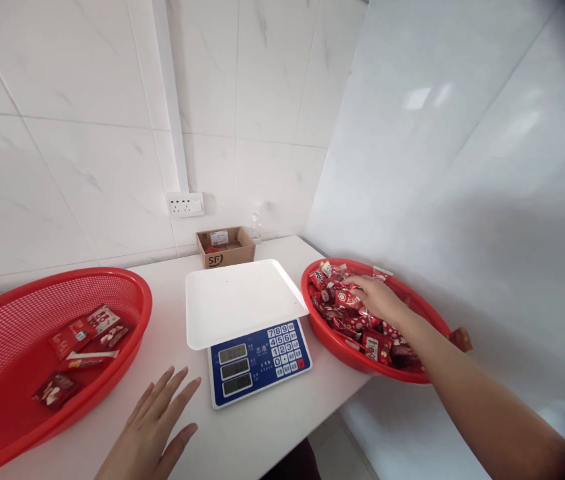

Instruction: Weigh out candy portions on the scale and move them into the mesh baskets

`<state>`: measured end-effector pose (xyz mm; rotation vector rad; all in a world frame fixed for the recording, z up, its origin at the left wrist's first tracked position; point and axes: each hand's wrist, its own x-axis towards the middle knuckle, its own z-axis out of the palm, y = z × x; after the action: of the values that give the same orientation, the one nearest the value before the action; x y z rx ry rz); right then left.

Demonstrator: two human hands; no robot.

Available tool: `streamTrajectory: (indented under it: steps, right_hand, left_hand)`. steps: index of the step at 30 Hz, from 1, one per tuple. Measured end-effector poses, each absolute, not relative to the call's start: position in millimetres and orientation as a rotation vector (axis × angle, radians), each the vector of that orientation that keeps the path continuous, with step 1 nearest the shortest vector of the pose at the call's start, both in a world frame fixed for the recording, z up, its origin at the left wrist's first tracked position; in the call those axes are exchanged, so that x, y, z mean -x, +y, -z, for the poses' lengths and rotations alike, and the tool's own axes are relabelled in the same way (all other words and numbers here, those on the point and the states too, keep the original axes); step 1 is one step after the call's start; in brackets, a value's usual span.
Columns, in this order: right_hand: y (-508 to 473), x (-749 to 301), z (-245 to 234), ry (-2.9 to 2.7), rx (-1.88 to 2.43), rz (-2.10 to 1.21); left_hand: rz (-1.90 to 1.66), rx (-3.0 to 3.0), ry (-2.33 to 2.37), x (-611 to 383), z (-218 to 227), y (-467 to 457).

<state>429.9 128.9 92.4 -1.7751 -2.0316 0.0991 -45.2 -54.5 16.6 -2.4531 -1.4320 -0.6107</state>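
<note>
My left hand (149,430) is open above the table, fingers spread, between the left basket and the scale, with nothing in it. My right hand (375,297) reaches into the right red plastic basket (312,320). Its fingertips close on a small red snack packet (348,298) at the top of the heap; they partly hide it. Many red-wrapped snack packets fill this basket. The left red mesh basket (127,293) holds several packets, among them a plain red one (72,339) and a dark red one (56,390).
A digital scale (262,360) with a bare white pan (242,300) stands between the baskets. Behind it are a cardboard box (227,253) and a clear plastic bottle (256,227). A wall socket (185,205) is above the white table (287,420). A pale panel (437,187) borders the right side.
</note>
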Motion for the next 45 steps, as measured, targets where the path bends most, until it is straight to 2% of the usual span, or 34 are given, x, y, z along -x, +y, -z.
streamTrajectory:
  steps: [7,11,19,23,31,41,45]
  right_hand:
    - [128,-423,-122,-1.787,1.731,-0.084]
    - [133,-378,-130,-1.789,1.6,-0.189]
    - [136,-208,-100,-2.013,1.199,-0.54]
    - [136,-168,-85,-2.002,1.139,-0.669]
    - [139,-181,-88,-1.833,1.207,-0.973]
    - [133,-231,-79,-1.843,1.412,-0.952]
    - [121,-231,-82,-2.163,1.439,-0.786]
  left_hand:
    - [0.683,2.466,-1.402,37,-27,-50]
    - [0.754,2.563,-1.492,24,-43,-42]
    - [0.667,2.708,-1.722,-7,-77,-8]
    - [0.58,2.691,-1.815,-4,-78,4]
    - [0.508,2.675,-1.777,-1,-76,25]
    - [0.426,2.655,-1.786,-4,-94,22]
    - [0.408,2.61,-1.809,-4,-95,20]
